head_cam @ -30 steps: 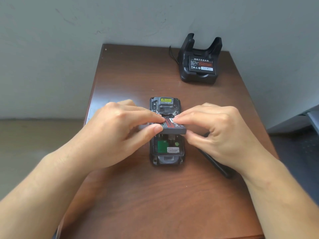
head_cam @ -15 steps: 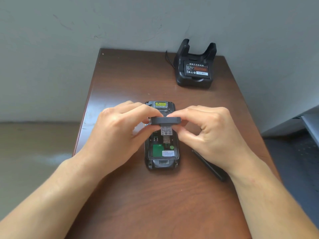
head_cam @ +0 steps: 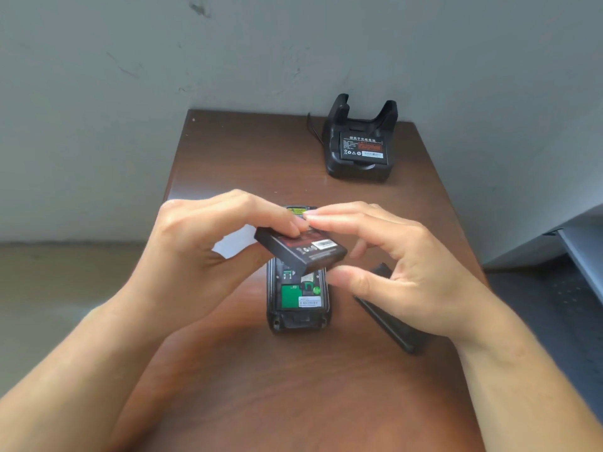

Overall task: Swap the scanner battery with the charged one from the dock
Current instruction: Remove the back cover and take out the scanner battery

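The black scanner (head_cam: 298, 305) lies face down mid-table with its battery bay uncovered, showing a green board and labels. Just above it, my left hand (head_cam: 195, 256) grips the removed battery (head_cam: 305, 252), a black slab with a red label, tilted and clear of the bay. My right hand (head_cam: 408, 272) hovers at the battery's right end with fingers spread; its forefinger is near the top edge and its thumb sits just below the near corner. At the table's far right stands the black dock (head_cam: 359, 172) with the charged battery (head_cam: 363, 148) seated in it, label up.
The scanner's black back cover (head_cam: 388, 324) lies on the brown table (head_cam: 244, 158) under my right hand. A cable leaves the dock's left side. A grey wall stands behind the table. A grey shelf or case edge is at the far right.
The battery has been lifted out of the scanner and turned label up. My right hand has loosened its pinch, leaving the battery in my left hand.
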`<action>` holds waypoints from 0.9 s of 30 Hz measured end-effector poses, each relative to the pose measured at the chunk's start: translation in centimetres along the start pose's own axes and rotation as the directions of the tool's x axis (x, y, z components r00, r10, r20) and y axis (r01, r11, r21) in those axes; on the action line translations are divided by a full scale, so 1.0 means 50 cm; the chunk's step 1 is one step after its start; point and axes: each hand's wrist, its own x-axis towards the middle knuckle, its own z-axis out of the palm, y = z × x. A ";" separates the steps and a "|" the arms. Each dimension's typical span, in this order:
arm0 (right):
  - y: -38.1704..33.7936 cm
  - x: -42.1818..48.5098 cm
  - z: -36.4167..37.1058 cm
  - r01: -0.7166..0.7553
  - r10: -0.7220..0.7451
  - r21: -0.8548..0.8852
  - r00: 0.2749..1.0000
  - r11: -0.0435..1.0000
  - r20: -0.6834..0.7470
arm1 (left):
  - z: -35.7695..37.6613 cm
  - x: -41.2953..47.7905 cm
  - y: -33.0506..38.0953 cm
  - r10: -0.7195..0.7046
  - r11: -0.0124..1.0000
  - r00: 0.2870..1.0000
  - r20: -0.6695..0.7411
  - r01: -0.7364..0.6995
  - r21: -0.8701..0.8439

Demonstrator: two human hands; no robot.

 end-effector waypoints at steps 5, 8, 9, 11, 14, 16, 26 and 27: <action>-0.014 -0.005 -0.008 -0.110 0.091 0.228 0.992 0.967 0.091 | 0.005 0.000 0.006 0.055 0.985 0.998 -0.015 -0.057 -0.165; -0.016 -0.006 -0.015 -0.126 0.111 0.211 0.990 0.969 0.083 | 0.012 0.005 0.011 0.071 0.991 0.997 0.019 -0.068 -0.114; -0.014 -0.006 -0.017 -0.122 0.112 0.171 0.991 0.978 0.068 | 0.016 0.004 0.010 0.059 0.996 0.998 0.036 -0.056 -0.070; -0.009 -0.003 -0.019 -0.108 0.106 0.073 0.994 0.992 0.029 | 0.023 -0.001 0.003 -0.008 0.999 0.998 0.058 0.010 -0.033; 0.004 0.003 -0.029 -0.104 0.103 -0.025 0.994 0.994 -0.040 | 0.024 -0.009 -0.001 -0.116 0.988 0.989 0.089 0.124 -0.096; 0.014 0.004 -0.039 -0.113 0.108 -0.062 0.992 0.992 -0.071 | 0.024 -0.011 0.008 -0.179 0.969 0.975 0.130 0.198 -0.148; 0.071 -0.045 -0.079 -0.200 0.173 -0.130 0.966 0.971 -0.194 | 0.114 0.049 0.028 -0.267 0.940 0.946 0.186 0.212 0.267; 0.082 -0.049 -0.081 -0.206 0.176 -0.138 0.963 0.969 -0.203 | 0.124 0.058 0.031 -0.280 0.928 0.939 0.199 0.213 0.305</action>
